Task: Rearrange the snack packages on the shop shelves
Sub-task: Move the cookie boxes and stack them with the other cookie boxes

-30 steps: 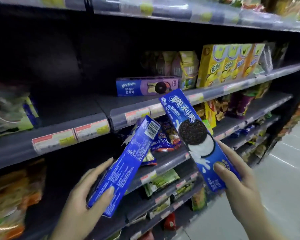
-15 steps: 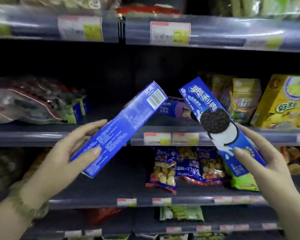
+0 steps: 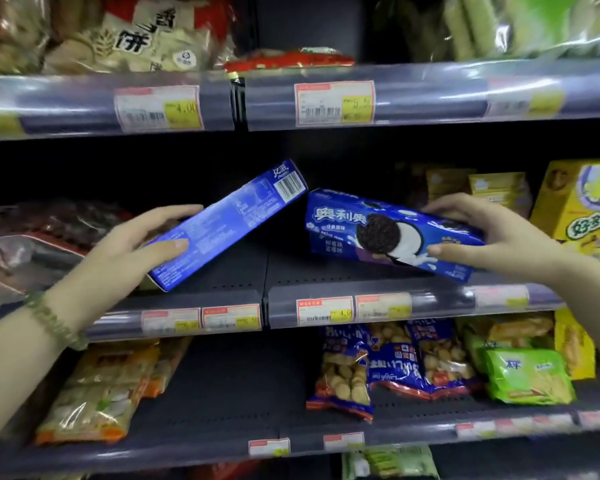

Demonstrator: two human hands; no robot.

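Shop shelves [image 3: 413, 299], two blue cookie boxes, left hand [image 3: 125, 254] gripping one [image 3: 229, 225], right hand [image 3: 499, 237] gripping the other [image 3: 378, 233]

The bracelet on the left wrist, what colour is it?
Green. The bracelet shows in the head view, the only view here.

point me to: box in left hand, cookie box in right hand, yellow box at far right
blue box [image 3: 229, 223], head view, on its back panel.
cookie box [image 3: 378, 233], head view, on the printed cookie.
yellow box [image 3: 575, 209], head view, on its front face.
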